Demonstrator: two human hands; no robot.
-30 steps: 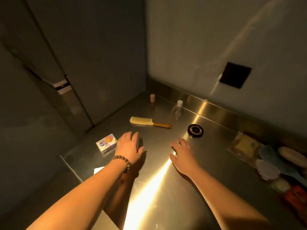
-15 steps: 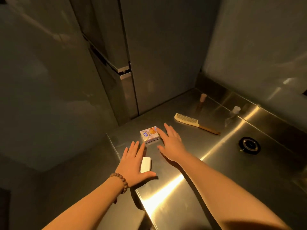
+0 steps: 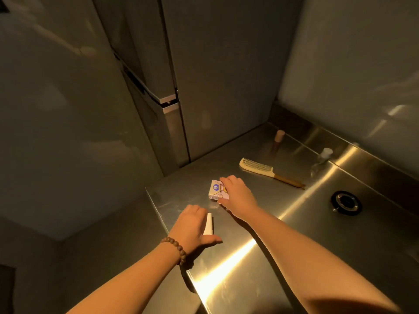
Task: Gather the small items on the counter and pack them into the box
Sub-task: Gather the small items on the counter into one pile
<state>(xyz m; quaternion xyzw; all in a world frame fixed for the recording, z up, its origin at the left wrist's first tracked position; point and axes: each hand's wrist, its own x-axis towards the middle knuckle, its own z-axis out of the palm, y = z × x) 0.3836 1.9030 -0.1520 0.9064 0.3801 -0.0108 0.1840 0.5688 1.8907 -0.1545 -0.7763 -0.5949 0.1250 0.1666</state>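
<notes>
My right hand (image 3: 238,194) grips a small printed box (image 3: 216,189) near the left end of the steel counter (image 3: 317,234), thumb at its near edge and fingers over its far side. My left hand (image 3: 192,225), with a bead bracelet at the wrist, holds a small white flat item (image 3: 208,223) tilted on edge at the counter's left edge. Farther back lie a cream comb with a brown handle (image 3: 263,169), a small pink-capped tube (image 3: 278,138) standing upright, and a clear bottle with a white cap (image 3: 323,156).
A round black fitting (image 3: 345,202) is set into the counter at the right. A low steel backsplash (image 3: 362,155) runs along the back wall. A tall steel cabinet (image 3: 163,98) stands left of the counter's corner.
My right hand moved onto the printed box and closed around it. My left hand curled around the white item and tipped it up on edge. The view drifted slightly.
</notes>
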